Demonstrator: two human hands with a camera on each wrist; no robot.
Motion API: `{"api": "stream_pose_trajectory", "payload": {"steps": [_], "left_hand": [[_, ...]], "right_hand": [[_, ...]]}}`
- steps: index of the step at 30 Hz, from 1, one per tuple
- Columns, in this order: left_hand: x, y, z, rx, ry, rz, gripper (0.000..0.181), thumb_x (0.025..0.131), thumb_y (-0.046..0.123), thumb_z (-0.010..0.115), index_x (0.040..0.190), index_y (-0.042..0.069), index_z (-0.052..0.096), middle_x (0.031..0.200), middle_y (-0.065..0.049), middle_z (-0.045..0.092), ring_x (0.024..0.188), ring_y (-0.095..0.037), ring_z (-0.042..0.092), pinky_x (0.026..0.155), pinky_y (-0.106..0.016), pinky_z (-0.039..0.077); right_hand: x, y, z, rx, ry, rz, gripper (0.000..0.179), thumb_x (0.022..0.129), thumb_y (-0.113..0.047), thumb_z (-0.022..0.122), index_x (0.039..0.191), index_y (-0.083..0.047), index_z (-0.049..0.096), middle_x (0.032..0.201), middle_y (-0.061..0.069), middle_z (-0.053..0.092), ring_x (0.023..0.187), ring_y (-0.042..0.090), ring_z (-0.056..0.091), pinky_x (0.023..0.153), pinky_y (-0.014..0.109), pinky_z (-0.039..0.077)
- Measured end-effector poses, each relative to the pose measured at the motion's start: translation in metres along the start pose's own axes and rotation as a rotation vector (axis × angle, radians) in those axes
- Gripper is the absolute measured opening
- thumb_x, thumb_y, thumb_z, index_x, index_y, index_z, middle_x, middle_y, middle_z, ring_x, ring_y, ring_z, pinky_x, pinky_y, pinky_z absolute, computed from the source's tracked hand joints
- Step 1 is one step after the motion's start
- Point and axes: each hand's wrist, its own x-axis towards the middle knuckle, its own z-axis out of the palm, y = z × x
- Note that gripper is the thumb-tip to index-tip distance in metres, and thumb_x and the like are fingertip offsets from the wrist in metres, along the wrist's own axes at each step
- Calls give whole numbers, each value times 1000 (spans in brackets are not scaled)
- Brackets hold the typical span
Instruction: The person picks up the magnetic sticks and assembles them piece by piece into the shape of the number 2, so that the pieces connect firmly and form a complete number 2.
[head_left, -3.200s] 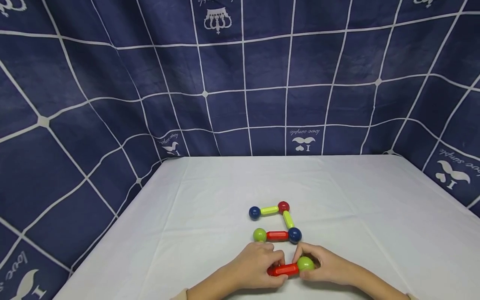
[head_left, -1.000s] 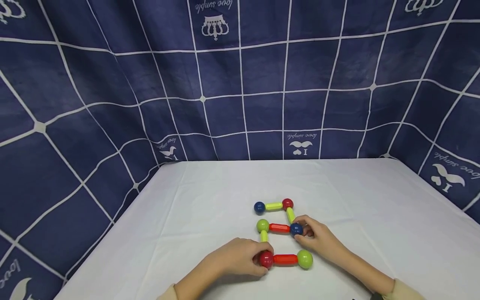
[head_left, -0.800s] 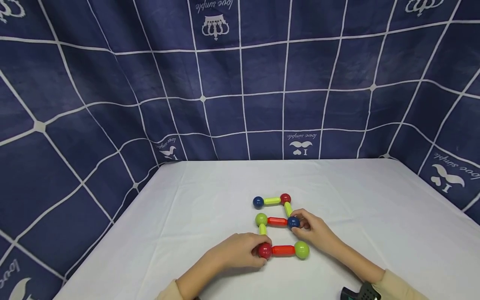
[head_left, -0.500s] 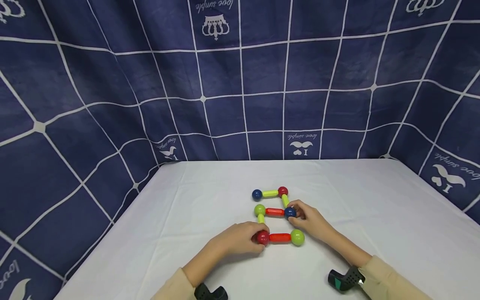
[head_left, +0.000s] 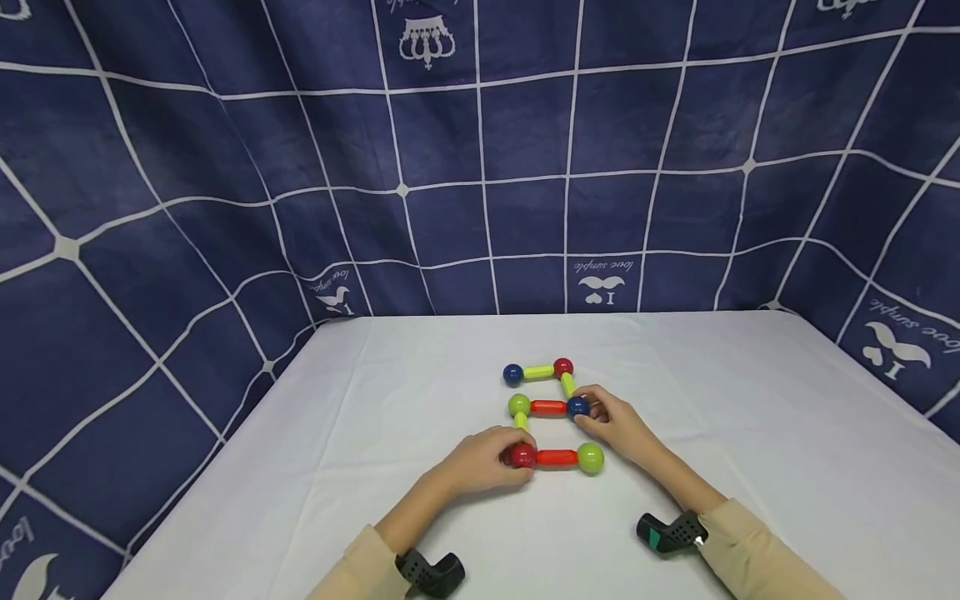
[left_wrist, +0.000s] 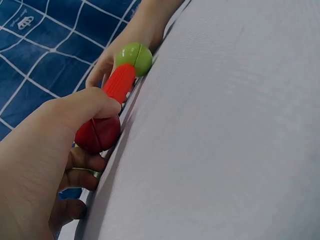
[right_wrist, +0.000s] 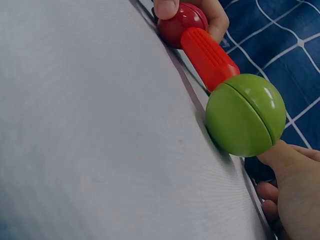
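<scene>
A zigzag of magnetic balls and rods lies on the white cloth in the head view. From the back it runs through a blue ball (head_left: 513, 374), a yellow-green rod (head_left: 538, 372), a red ball (head_left: 563, 367), another rod, a second blue ball (head_left: 577, 406), a red rod (head_left: 548, 407) and a green ball (head_left: 519, 405). My left hand (head_left: 483, 460) grips the near red ball (head_left: 523, 455), thumb on its front side. From that ball a red rod (right_wrist: 207, 57) leads to the near green ball (right_wrist: 245, 115). My right hand (head_left: 617, 423) pinches the second blue ball between thumb and fingers.
The white cloth (head_left: 420, 358) covers the table up to a dark blue checked curtain (head_left: 525, 217) at the back and sides. Each wrist wears a black camera, such as the right one (head_left: 671, 533).
A yellow-green rod now links the middle green ball to the near red ball. Both hands have shifted the whole zigzag away toward the back, and the right hand moved from the green ball to the blue one.
</scene>
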Motion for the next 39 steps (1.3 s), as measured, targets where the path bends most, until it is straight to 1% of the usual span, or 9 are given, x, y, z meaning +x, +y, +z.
{"api": "stream_pose_trajectory", "payload": {"steps": [4,9,19,26,39], "left_hand": [[0,-2,0,8,10,16,25,77,38,64,101,30,58,95,11,59,84,-2,50,70,-18,42],[1,-1,-2,11,5,27,24,77,37,63,100,29,59,92,12,59,81,-2,49,68,-17,41],[0,1,-2,22,-1,35,25,77,38,64,100,29,59,90,13,59,78,-1,48,66,-17,40],[1,1,0,33,-14,44,27,77,40,65,101,29,59,88,14,59,75,0,48,64,-16,40],[-1,0,1,39,-8,53,29,77,41,64,103,29,60,88,15,59,76,0,48,65,-16,40]], "right_hand": [[0,-1,-1,-14,6,1,37,81,-17,67,114,-10,53,96,8,58,75,14,48,65,17,44],[0,-2,-3,-25,12,2,38,80,-17,68,114,-10,52,94,8,58,74,14,47,64,17,43],[0,1,-4,-8,-6,-22,38,82,-20,66,116,-10,52,101,10,59,74,13,47,63,17,42],[0,3,-4,9,-9,-45,38,83,-20,65,116,-9,52,101,11,59,72,10,46,62,16,42],[-1,3,-2,16,-23,-44,39,82,-20,66,117,-11,51,103,10,59,73,10,47,63,17,43]]}}
